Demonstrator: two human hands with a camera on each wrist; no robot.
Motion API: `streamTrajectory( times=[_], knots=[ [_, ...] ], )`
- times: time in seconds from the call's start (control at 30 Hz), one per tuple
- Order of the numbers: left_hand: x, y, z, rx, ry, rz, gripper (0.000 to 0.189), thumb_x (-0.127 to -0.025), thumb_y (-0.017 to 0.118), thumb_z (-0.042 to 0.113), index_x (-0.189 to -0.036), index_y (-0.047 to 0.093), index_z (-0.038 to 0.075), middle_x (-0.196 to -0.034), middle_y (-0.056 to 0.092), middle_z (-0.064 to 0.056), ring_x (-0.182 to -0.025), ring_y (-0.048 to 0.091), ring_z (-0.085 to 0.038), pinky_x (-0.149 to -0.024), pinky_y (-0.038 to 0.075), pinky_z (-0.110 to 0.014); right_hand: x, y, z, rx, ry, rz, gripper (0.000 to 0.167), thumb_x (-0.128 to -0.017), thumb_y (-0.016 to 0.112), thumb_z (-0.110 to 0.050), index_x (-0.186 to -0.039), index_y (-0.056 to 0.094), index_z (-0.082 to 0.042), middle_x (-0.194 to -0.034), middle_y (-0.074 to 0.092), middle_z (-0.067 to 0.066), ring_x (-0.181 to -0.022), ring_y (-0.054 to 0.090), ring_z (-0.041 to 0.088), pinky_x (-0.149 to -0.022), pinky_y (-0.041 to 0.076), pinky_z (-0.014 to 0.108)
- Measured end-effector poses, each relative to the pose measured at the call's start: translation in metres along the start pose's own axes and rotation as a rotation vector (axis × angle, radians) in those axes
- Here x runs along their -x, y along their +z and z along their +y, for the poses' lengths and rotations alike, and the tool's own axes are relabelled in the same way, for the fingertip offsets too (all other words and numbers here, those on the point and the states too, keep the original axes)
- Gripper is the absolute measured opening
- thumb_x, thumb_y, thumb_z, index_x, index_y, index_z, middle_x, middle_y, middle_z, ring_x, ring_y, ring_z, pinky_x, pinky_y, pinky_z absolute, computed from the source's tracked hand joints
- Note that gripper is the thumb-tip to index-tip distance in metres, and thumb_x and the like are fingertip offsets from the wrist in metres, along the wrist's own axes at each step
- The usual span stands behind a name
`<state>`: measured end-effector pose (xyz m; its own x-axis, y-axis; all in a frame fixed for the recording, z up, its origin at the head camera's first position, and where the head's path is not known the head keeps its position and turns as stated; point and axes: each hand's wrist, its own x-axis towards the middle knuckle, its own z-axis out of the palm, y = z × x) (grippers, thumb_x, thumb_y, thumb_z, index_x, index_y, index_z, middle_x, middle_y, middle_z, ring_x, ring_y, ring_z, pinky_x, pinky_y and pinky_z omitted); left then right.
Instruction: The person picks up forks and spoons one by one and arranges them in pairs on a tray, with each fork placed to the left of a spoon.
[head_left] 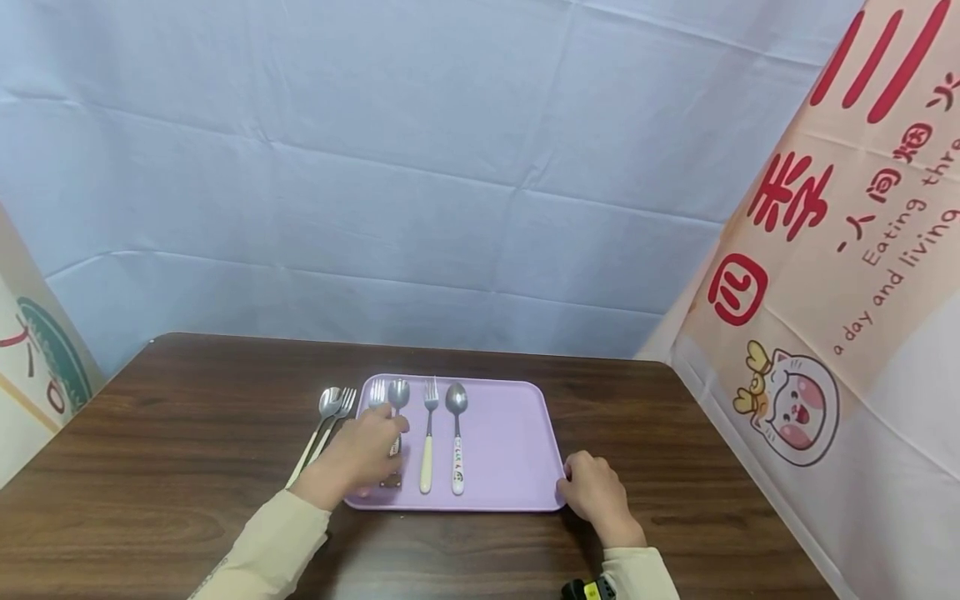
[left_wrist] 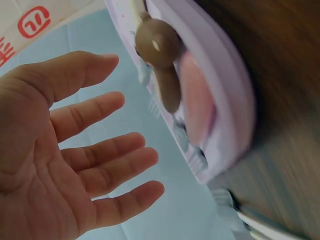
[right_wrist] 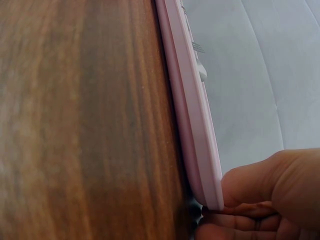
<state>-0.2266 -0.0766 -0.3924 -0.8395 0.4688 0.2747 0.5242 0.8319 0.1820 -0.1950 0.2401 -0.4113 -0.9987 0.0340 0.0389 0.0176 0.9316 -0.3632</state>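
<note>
- Tray [head_left: 506, 442], lilac and rimmed, lies flat on the brown wooden table [head_left: 187, 433]; I take it as my landmark from this remote seat.
- On my head feed the left hand [head_left: 367, 446] hovers above the tray's left part, and the left wrist feed shows me its fingers loosely spread, gripping nothing.
- The right hand [head_left: 600, 496] grips the tray's near right corner; on the right wrist feed I see the thumb on the rim and the fingers curled beneath.
- At the tray's left end lie a leftmost fork [head_left: 377, 393] and a steel spoon [head_left: 399, 393], both partly hidden from me by the left hand.
- A rounded brown handle end [left_wrist: 156, 44] and a blurred pink shape [left_wrist: 196, 97] lie side by side within the tray's near left part.
- Left of the tray's middle sits a fork with a pale yellow handle [head_left: 427, 458], and just right of it a spoon with a patterned white handle [head_left: 457, 462], both heads toward the far rim.
- Just outside the tray's left edge I see a loose spoon [head_left: 329, 402] and a loose fork [head_left: 345, 403], side by side on the table.
- Behind the tray hangs a pale blue cloth [head_left: 375, 167]; to its right, a printed banner [head_left: 847, 250] with red characters.
</note>
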Motion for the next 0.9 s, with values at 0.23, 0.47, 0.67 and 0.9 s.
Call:
streamTrajectory(
  times=[0.23, 0.47, 0.67, 0.9],
  knots=[
    [0.009, 0.001, -0.015, -0.011, -0.014, 0.028, 0.021, -0.067, 0.075, 0.012, -0.085, 0.066, 0.007, -0.081, 0.052, -0.005, -0.069, 0.055, -0.023, -0.058, 0.049, -0.04, 0.0, -0.001, 0.0, -0.003, 0.0, -0.001, 0.017, -0.073, 0.063, -0.005, -0.061, 0.052, -0.008, -0.057, 0.046, 0.003, -0.053, 0.044, 0.019, -0.045, 0.032, 0.032],
    [0.016, 0.003, -0.026, -0.022, 0.01, 0.08, 0.016, -0.068, 0.07, 0.005, -0.082, 0.061, 0.004, -0.072, 0.047, -0.004, -0.064, 0.049, -0.019, -0.053, 0.045, -0.036, 0.0, 0.0, 0.0, -0.001, 0.001, 0.001, 0.016, -0.074, 0.064, -0.005, -0.062, 0.053, -0.008, -0.057, 0.046, 0.003, -0.053, 0.044, 0.02, -0.045, 0.033, 0.032],
    [0.023, 0.002, -0.034, -0.061, -0.004, 0.121, 0.012, -0.072, 0.069, 0.007, -0.079, 0.06, 0.005, -0.07, 0.047, -0.006, -0.061, 0.05, -0.021, -0.048, 0.045, -0.04, 0.0, 0.001, 0.0, 0.002, 0.004, 0.0, 0.015, -0.073, 0.064, -0.006, -0.063, 0.053, -0.008, -0.059, 0.047, 0.004, -0.054, 0.044, 0.02, -0.045, 0.033, 0.033],
    [0.027, -0.002, -0.041, -0.046, -0.058, 0.091, 0.015, -0.07, 0.071, 0.009, -0.078, 0.06, 0.005, -0.072, 0.046, -0.005, -0.062, 0.048, -0.02, -0.047, 0.044, -0.038, -0.001, 0.0, 0.001, 0.004, 0.009, 0.001, 0.015, -0.073, 0.064, -0.005, -0.063, 0.053, -0.008, -0.059, 0.048, 0.004, -0.055, 0.045, 0.021, -0.046, 0.034, 0.033]
  ],
)
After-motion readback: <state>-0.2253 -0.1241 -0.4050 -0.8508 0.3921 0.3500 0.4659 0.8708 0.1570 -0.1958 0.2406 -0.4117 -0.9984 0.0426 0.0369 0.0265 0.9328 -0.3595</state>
